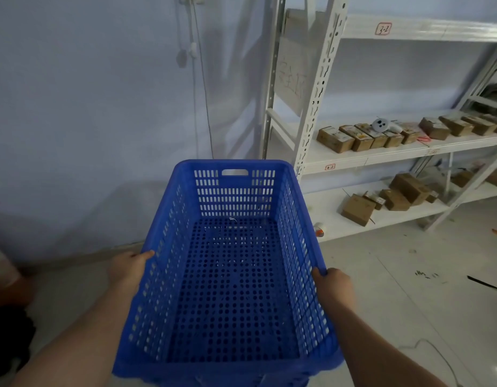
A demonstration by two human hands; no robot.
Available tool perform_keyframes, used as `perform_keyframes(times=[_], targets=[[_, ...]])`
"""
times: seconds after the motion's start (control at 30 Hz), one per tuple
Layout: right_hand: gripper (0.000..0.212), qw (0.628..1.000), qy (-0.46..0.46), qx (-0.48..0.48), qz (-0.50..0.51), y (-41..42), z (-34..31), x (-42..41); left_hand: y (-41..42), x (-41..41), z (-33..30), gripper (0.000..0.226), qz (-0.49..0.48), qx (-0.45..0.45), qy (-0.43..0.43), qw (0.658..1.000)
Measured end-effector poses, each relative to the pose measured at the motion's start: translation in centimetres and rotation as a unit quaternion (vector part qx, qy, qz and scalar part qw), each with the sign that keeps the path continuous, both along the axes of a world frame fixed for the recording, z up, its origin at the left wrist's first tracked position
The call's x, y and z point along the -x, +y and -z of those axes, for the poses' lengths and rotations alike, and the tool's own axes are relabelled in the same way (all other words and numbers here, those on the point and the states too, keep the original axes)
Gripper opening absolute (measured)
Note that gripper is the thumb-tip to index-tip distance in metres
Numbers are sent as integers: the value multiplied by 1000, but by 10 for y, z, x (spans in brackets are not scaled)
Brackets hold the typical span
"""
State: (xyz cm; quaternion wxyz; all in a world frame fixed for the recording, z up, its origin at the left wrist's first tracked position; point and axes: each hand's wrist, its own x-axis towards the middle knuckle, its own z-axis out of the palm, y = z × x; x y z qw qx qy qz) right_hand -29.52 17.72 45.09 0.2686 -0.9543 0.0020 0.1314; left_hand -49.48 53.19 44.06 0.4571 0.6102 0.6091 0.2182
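Crate: a blue slotted crate [234,191], carried in the air in front of the person, above the floor [395,275].
Long axis: it runs straight away from the person toward the wall [102,107], with the short end that has the handle slot farthest off.
Left hand: the left hand [128,270] grips the left long rim, thumb on top.
Right hand: the right hand [335,286] grips the right long rim in the same way.
Nearer hand: neither. Both hold the near half, the left a touch farther forward.
Shelf: a white shelf [367,157] stands ahead to the right, with 2 levels of brown boxes [335,139].
In the way: I judge that the shelf's front post [311,121], close to the crate's far right corner, is what a swing to the right must clear.
Also: a cable [198,79] hangs down the wall ahead.
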Motion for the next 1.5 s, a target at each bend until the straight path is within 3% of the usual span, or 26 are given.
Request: perform_keyframes(times=[1.5], targets=[[38,1000,-13,14,21,6,13,11,10,10,34,24,17,-2,-6,1000]])
